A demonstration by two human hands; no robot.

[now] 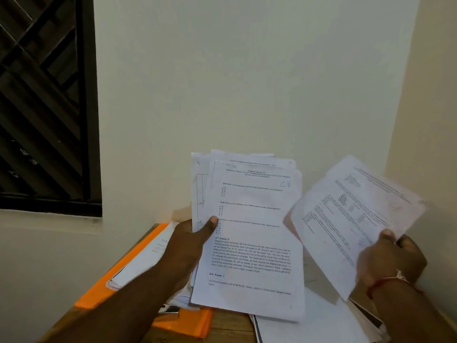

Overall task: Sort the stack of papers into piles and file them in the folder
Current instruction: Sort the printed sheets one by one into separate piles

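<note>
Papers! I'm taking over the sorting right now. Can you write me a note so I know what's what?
Left hand holds the stack up, thumb on its front page.
Right hand pinches one sheet, off to the right.
Folder lies on the table, left, under a first pile; a second pile lies lower right.
Done: two piles begun.
Left: sort the stack, then file.

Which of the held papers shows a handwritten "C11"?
The stack in the left hand: its front sheet bears it at the top right, unlike the sheets in the right hand.
</note>
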